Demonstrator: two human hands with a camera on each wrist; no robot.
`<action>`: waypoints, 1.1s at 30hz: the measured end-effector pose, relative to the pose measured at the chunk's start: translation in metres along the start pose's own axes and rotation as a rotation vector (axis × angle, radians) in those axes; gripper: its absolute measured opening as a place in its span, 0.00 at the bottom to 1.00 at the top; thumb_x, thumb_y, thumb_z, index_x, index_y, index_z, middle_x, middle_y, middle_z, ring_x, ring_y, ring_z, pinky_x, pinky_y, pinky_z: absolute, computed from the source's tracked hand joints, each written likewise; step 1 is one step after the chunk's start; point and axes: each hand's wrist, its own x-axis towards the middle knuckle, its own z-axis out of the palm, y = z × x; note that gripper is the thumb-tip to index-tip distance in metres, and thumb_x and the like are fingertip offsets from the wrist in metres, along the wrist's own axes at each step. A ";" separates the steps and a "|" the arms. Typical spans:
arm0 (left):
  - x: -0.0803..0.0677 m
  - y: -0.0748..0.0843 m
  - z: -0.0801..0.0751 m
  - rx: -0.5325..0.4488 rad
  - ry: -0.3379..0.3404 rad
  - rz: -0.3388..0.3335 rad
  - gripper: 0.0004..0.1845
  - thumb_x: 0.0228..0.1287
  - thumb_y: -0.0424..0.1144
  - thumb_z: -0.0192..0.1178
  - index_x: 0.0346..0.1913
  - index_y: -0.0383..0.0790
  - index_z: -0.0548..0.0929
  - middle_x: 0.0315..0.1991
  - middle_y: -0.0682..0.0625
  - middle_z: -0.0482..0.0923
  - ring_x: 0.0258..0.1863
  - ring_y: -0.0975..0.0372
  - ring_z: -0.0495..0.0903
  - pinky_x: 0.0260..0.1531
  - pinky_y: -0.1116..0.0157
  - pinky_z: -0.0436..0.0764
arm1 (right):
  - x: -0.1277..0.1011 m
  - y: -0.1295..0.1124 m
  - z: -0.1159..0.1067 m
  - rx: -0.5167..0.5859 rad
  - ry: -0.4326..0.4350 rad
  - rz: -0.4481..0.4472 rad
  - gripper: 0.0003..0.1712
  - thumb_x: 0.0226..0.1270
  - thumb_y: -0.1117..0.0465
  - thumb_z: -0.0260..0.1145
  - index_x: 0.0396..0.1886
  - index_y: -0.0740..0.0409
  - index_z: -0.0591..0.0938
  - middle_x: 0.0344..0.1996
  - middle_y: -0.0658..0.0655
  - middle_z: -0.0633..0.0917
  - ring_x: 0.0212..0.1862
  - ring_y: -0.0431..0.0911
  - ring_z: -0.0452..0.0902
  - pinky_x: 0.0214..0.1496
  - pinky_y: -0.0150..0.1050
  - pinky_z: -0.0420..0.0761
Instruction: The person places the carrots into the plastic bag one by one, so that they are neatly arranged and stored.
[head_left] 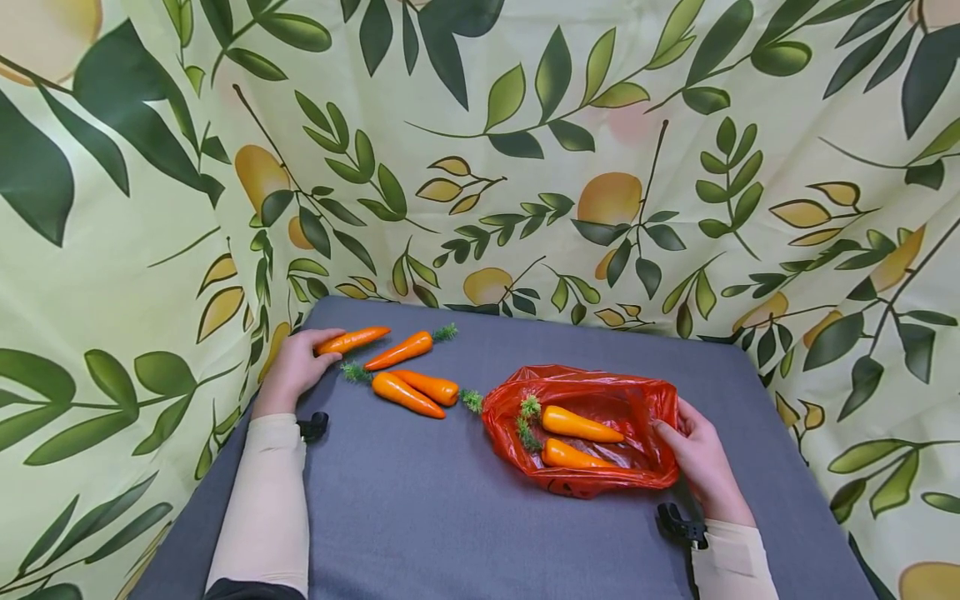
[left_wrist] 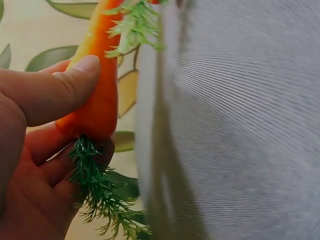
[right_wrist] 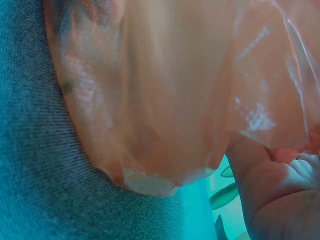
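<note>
On the tabletop (head_left: pixel 420 517), the left hand (head_left: pixel 295 368) pinches a carrot (head_left: pixel 358 339) far left; the right hand (head_left: pixel 699 457) grips a red plastic bag (head_left: pixel 600 481).

Head view: the left grip (head_left: pixel 298 362) covers the leafy end of the held carrot (head_left: pixel 356 339). The front carrot (head_left: pixel 408 395) partly conceals the rear carrot (head_left: pixel 432 387). The near wall of the red bag (head_left: pixel 658 400) conceals the underside of the lower bagged carrot (head_left: pixel 572 453); the dark mark (head_left: pixel 561 486) on that wall is too small to make out. The red bag hides fingers of the right grip (head_left: pixel 701 457). The bottom edge cuts off both sleeves (head_left: pixel 262 508) and the tabletop (head_left: pixel 390 525). Left wrist view: the top edge crops the held carrot's tip and a light-green leaf tuft (left_wrist: pixel 136 27). Right wrist view: the red bag's contents are blurred; top and right edges crop the red bag.
</note>
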 end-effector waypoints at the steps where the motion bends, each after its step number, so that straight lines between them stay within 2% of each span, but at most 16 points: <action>1: 0.000 0.001 0.000 -0.005 0.012 0.013 0.26 0.74 0.34 0.74 0.73 0.38 0.85 0.67 0.30 0.85 0.65 0.36 0.82 0.69 0.35 0.78 | 0.000 0.000 0.000 -0.001 0.001 -0.001 0.35 0.87 0.62 0.64 0.86 0.66 0.64 0.45 0.38 0.88 0.41 0.38 0.88 0.44 0.33 0.92; 6: 0.001 0.012 -0.005 -0.005 0.056 0.066 0.26 0.72 0.32 0.75 0.71 0.38 0.87 0.66 0.31 0.86 0.65 0.36 0.83 0.67 0.36 0.79 | -0.001 -0.001 0.001 0.002 0.005 -0.014 0.35 0.87 0.63 0.64 0.85 0.68 0.65 0.44 0.39 0.88 0.40 0.38 0.88 0.43 0.33 0.92; 11: 0.002 0.030 -0.015 -0.012 0.095 0.112 0.26 0.70 0.30 0.76 0.70 0.38 0.87 0.65 0.33 0.87 0.64 0.37 0.84 0.67 0.37 0.79 | 0.000 0.000 0.002 0.008 0.006 -0.031 0.34 0.87 0.64 0.64 0.84 0.69 0.65 0.44 0.39 0.89 0.40 0.38 0.88 0.42 0.33 0.92; 17: -0.004 0.062 -0.033 -0.008 0.137 0.174 0.26 0.71 0.29 0.76 0.70 0.40 0.88 0.65 0.35 0.87 0.66 0.37 0.82 0.69 0.36 0.78 | 0.000 0.002 0.003 0.009 0.000 -0.030 0.34 0.87 0.63 0.64 0.83 0.69 0.65 0.44 0.40 0.88 0.40 0.38 0.88 0.43 0.33 0.92; 22: -0.009 0.091 -0.045 0.011 0.185 0.263 0.25 0.71 0.30 0.76 0.69 0.41 0.89 0.63 0.37 0.88 0.65 0.39 0.82 0.67 0.37 0.78 | 0.001 0.003 0.003 0.018 0.001 -0.021 0.34 0.87 0.63 0.65 0.83 0.69 0.66 0.44 0.42 0.88 0.40 0.39 0.88 0.43 0.33 0.92; 28: -0.014 0.121 -0.050 0.021 0.240 0.368 0.25 0.68 0.29 0.78 0.67 0.44 0.91 0.61 0.41 0.89 0.59 0.46 0.84 0.59 0.43 0.82 | 0.000 0.001 0.003 0.029 0.003 -0.009 0.33 0.87 0.63 0.64 0.83 0.68 0.66 0.44 0.44 0.88 0.39 0.40 0.88 0.43 0.34 0.93; 33: -0.017 0.144 -0.047 0.029 0.244 0.439 0.25 0.66 0.28 0.79 0.65 0.42 0.91 0.59 0.41 0.90 0.58 0.46 0.84 0.57 0.44 0.85 | 0.000 0.001 0.003 0.021 0.008 -0.004 0.33 0.87 0.63 0.64 0.83 0.68 0.67 0.44 0.44 0.88 0.39 0.40 0.88 0.43 0.34 0.93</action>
